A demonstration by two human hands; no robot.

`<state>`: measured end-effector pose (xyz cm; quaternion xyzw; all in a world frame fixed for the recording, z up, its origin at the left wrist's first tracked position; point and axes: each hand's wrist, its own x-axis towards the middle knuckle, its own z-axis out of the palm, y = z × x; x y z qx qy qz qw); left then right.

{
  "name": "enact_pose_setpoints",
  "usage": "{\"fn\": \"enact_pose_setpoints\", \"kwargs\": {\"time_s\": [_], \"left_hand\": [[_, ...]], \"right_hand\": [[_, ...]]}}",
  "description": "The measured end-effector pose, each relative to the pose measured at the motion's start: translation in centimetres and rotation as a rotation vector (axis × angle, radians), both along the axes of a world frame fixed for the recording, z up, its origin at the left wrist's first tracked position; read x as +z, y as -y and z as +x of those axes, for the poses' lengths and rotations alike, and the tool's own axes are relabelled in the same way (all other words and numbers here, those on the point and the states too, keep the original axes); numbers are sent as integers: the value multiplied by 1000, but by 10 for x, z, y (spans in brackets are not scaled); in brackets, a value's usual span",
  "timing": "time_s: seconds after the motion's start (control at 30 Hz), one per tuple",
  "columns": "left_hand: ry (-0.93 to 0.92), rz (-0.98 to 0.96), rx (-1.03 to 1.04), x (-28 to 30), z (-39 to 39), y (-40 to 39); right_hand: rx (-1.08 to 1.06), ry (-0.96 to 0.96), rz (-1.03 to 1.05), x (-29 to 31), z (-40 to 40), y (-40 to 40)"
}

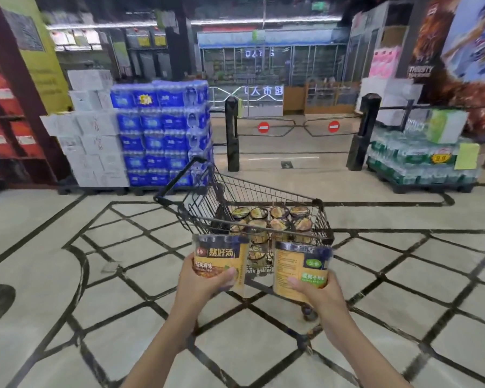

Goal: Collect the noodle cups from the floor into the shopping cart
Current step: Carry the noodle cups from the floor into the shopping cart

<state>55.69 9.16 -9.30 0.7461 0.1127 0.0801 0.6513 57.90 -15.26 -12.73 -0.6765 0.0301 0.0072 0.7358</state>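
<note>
Now my left hand (205,278) grips one noodle cup (221,261) and my right hand (317,289) another (301,268), both upright, just short of the near rim of the shopping cart (263,222) (cups already inside), which lies straight ahead.

Pale tiled floor (67,275) with dark lines, stacked water packs (163,135), barrier gate (297,127)
</note>
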Motion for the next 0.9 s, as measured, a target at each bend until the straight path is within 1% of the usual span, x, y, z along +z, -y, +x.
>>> {"fn": "enact_pose_setpoints", "kwargs": {"time_s": [0.17, 0.37, 0.5, 0.57, 0.63, 0.7, 0.8, 0.9], "left_hand": [[-41, -15, 25, -6, 114, -9], [-65, -9, -24, -39, 280, -31], [-122, -1, -92, -49, 391, -52], [-153, 36, -102, -53, 436, -60], [-219, 87, -110, -61, 477, -70], [-293, 111, -152, -71, 509, -79], [-399, 116, -257, -97, 545, -92], [-471, 145, -303, -128, 571, -101]], "right_hand": [[4, -19, 2, -13, 110, -11], [3, -61, 79, -43, 260, -28], [-5, -175, 79, -54, 358, -44], [-6, -192, 71, -55, 400, -51], [26, -207, 47, -60, 437, -58], [59, -271, 41, -70, 463, -63], [67, -406, -72, -95, 500, -69], [155, -483, -187, -113, 533, -75]]}}
